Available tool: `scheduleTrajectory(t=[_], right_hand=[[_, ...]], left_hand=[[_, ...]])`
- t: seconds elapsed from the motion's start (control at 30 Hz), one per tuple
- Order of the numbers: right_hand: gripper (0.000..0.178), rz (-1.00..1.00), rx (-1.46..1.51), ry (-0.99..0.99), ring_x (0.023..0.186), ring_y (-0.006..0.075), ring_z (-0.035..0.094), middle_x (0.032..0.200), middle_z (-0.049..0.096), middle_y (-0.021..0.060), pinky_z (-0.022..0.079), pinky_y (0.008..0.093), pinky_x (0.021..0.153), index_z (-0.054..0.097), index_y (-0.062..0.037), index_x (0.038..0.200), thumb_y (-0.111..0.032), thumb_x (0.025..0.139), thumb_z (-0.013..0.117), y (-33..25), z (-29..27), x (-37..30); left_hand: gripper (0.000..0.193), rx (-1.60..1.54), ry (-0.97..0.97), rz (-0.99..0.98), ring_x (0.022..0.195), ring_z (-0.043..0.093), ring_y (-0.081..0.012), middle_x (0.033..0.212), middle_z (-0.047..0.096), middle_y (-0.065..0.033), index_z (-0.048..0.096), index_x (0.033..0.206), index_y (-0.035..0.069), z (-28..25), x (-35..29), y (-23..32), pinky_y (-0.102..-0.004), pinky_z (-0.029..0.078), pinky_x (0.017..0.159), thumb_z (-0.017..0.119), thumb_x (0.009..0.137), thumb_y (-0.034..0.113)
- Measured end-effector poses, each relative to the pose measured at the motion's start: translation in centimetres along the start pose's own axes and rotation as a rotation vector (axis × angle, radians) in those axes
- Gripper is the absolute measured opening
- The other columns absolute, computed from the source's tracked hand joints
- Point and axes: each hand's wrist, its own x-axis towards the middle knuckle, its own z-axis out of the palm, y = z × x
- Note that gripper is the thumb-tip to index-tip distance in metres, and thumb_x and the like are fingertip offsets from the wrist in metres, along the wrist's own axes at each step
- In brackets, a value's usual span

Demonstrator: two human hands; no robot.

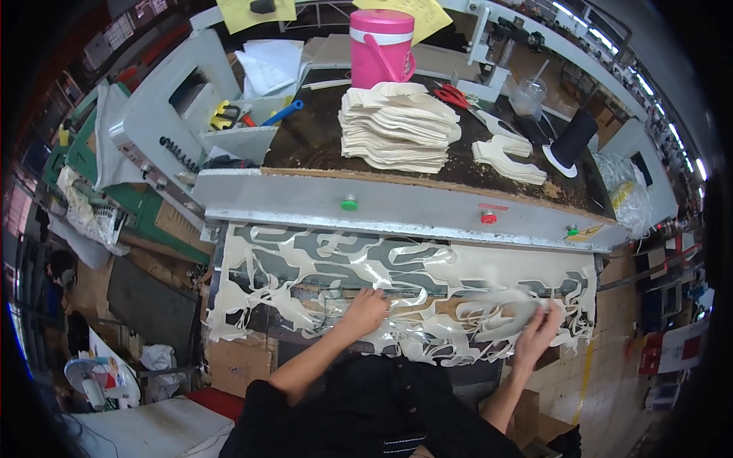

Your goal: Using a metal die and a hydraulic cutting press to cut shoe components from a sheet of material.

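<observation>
A cream sheet full of cut-out holes (pixel 301 263) lies over a dark green board (pixel 336 269) and hangs in ragged strips along its near edge. My left hand (pixel 366 313) rests on the middle of the near edge, fingers bent down against the strips; whatever they pinch is hidden. Farther right, my right hand (pixel 539 330) is closed on a curved cream cut piece (pixel 504 311), its outline smeared by motion. Uncut cream sheet (pixel 496 263) stretches behind that piece.
Beyond a grey beam with buttons (pixel 305 200), a dark shelf (pixel 305 145) bears a stack of cream cut pieces (pixel 397 130), a smaller pile (pixel 508 160), red-handled scissors (pixel 454 97), a black thread cone (pixel 574 136) and a pink jug (pixel 380 49). Grey machine housing (pixel 164 114) stands left.
</observation>
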Motion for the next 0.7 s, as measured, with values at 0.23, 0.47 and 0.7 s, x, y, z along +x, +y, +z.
scheduleTrajectory(t=[0.23, 0.47, 0.7], right_hand=[[0.025, -0.292, 0.377, -0.662, 0.085, 0.0319, 0.071, 0.103, 0.07, 0.0151, 0.057, 0.0372, 0.075, 0.07, 0.0005, 0.111, 0.002, 0.087, 0.078, -9.7, 6.4, -1.2], [0.072, 0.105, 1.084, -0.522, 0.092, 0.0169, 0.072, 0.102, 0.073, 0.0106, 0.059, 0.036, 0.085, 0.044, -0.0029, 0.136, 0.001, 0.081, 0.09, -4.4, 9.3, 2.7], [0.03, -0.185, 0.825, -0.557, 0.092, 0.0162, 0.071, 0.094, 0.076, 0.0074, 0.055, 0.0332, 0.088, 0.075, 0.0013, 0.105, -0.011, 0.082, 0.09, 2.9, 6.2, 17.9]], left_hand=[[0.037, -0.273, 0.15, 0.324, 0.115, 0.066, -0.0417, 0.121, 0.07, -0.0186, 0.066, 0.122, 0.004, -16.3, 2.1, 12.6, -0.049, 0.052, 0.097, 0.077, 0.091, 0.02], [0.018, -0.173, 0.026, 0.262, 0.085, 0.072, -0.0437, 0.089, 0.072, -0.0246, 0.071, 0.1, -0.004, -18.9, 9.7, 17.2, -0.0513, 0.057, 0.074, 0.072, 0.087, 0.009], [0.013, -0.232, 0.191, 0.426, 0.077, 0.075, -0.0318, 0.087, 0.074, -0.0181, 0.077, 0.097, 0.0, -26.2, 20.0, 23.3, -0.0396, 0.059, 0.072, 0.079, 0.085, 0.005]])
